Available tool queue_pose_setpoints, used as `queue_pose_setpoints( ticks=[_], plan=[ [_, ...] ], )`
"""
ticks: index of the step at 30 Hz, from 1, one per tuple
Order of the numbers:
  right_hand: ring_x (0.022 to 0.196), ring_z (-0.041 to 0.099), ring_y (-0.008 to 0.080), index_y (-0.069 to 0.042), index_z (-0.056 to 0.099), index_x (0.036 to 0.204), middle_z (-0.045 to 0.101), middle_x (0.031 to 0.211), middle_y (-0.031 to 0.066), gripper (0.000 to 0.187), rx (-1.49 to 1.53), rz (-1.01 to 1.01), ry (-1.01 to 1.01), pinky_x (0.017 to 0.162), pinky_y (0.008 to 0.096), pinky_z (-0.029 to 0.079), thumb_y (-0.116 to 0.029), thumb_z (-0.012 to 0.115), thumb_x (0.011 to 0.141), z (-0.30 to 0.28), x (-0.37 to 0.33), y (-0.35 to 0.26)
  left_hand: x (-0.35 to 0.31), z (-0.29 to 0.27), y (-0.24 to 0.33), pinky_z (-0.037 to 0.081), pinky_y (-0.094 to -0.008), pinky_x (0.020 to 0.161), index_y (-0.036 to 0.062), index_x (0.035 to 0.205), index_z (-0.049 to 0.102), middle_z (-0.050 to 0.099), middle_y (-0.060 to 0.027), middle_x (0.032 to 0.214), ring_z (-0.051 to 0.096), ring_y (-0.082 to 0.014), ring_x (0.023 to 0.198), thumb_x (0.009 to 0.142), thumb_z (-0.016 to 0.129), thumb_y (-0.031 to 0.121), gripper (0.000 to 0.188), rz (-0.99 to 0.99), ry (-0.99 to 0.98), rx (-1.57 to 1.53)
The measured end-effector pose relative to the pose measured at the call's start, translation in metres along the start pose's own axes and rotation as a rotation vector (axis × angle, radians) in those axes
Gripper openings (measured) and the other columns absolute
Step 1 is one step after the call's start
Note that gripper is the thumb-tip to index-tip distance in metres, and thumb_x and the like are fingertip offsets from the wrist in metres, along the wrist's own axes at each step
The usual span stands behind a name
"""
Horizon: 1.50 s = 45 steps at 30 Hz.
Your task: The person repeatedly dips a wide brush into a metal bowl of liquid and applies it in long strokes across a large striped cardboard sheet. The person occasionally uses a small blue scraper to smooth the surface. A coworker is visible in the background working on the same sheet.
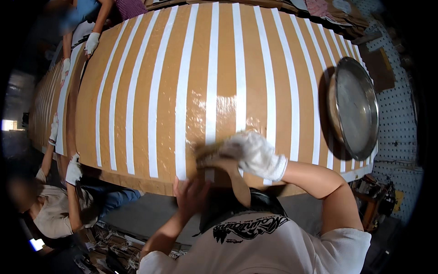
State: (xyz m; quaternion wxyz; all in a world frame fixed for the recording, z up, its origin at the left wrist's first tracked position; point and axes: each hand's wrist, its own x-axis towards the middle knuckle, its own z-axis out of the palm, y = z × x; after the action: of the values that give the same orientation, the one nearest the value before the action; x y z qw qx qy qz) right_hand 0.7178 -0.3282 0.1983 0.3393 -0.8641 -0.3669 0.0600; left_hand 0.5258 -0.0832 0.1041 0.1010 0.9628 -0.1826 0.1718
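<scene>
My right hand point(260, 155), in a white glove, is closed on a wide brush with a wooden handle point(240, 187). Motion blurs its bristle end, low over the near middle of a large brown board point(196, 77) with white strips running away from me. Around the middle the surface shines as if wet. My bare left hand point(191, 196) is at the board's near edge, left of the brush, its fingers apart and partly blurred; nothing shows in it.
A round metal basin point(358, 109) stands on the board's right end. At left, white-gloved hands of other people point(92, 43) point(74, 170) touch the board's left edge, beside another striped board point(45, 98). A perforated wall point(401, 118) rises at right; scraps point(123, 253) lie below left.
</scene>
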Motion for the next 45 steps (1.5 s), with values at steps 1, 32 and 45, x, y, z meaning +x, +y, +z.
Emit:
queue_pose_setpoints(
  ticks=[1, 32, 45],
  plan=[
    [0.079, 0.068, 0.0311, -0.013, 0.074, 0.097, 0.071, 0.09, 0.0118, 0.02, 0.173, -0.022, 0.077, 0.074, 0.042, 0.055, -0.027, 0.06, 0.093, 0.011, -0.014, 0.007, 0.002, 0.001, -0.001, 0.037, -0.0663, 0.104, 0.0295, 0.122, 0.067, 0.049, -0.01, 0.125, 0.039, -0.0335, 0.124, 0.084, 0.064, 0.026, 0.039, 0.008, 0.013, -0.008],
    [0.08, 0.066, 0.0309, -0.01, 0.069, 0.108, 0.066, 0.091, 0.0143, 0.032, -0.248, -0.007, 0.049, 0.074, 0.0414, 0.055, -0.007, 0.064, 0.077, 0.037, -0.091, -0.062, -0.012, 0.005, -0.005, 0.03, -0.0679, 0.109, 0.0151, 0.132, 0.062, 0.059, -0.0103, 0.124, 0.049, -0.0352, 0.118, 0.066, 0.058, 0.013, 0.065, -0.018, 0.072, -0.107],
    [0.101, 0.065, 0.0411, -0.001, 0.056, 0.118, 0.067, 0.101, 0.0249, 0.044, -0.277, 0.547, 0.091, 0.091, 0.0481, 0.051, -0.025, 0.074, 0.085, -0.087, 0.072, 0.045, -0.006, 0.004, -0.01, 0.036, -0.0732, 0.102, 0.0127, 0.132, 0.06, 0.048, -0.0144, 0.129, 0.041, -0.0371, 0.123, 0.08, 0.061, 0.027, 0.054, 0.056, -0.033, -0.018]
  ],
)
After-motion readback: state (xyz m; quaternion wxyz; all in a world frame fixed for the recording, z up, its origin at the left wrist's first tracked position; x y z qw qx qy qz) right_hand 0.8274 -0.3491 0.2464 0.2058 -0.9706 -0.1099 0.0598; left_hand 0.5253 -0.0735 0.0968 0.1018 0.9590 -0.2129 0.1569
